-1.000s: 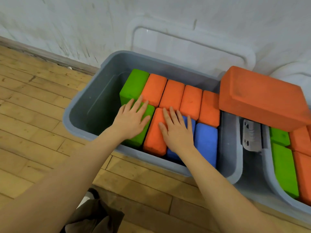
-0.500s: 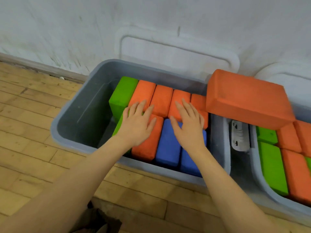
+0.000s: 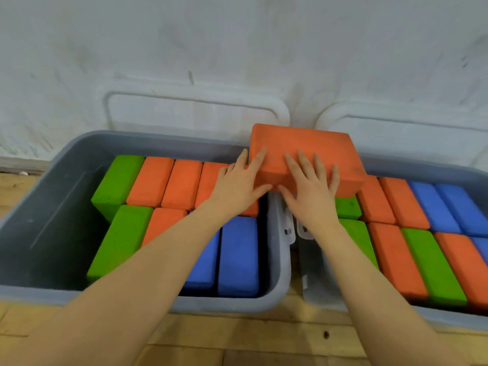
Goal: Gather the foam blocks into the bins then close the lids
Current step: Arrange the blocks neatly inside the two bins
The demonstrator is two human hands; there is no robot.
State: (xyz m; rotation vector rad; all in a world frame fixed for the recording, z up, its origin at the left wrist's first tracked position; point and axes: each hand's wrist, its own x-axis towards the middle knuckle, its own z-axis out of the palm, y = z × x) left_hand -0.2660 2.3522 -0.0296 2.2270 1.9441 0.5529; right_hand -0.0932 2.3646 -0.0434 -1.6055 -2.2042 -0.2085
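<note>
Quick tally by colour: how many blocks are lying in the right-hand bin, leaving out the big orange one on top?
Green blocks: 3
Orange blocks: 4
Blue blocks: 3
Total: 10 in view. The frame cuts off the right bin, and the big orange block hides part of it.

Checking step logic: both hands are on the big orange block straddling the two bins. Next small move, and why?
Probably lift the large orange block and carry it left into the left bin. The left hand and right hand already grip its near edge, it sits across both rims where the lids must close, the left bin has open space at its left end, and the right bin looks full.
</note>
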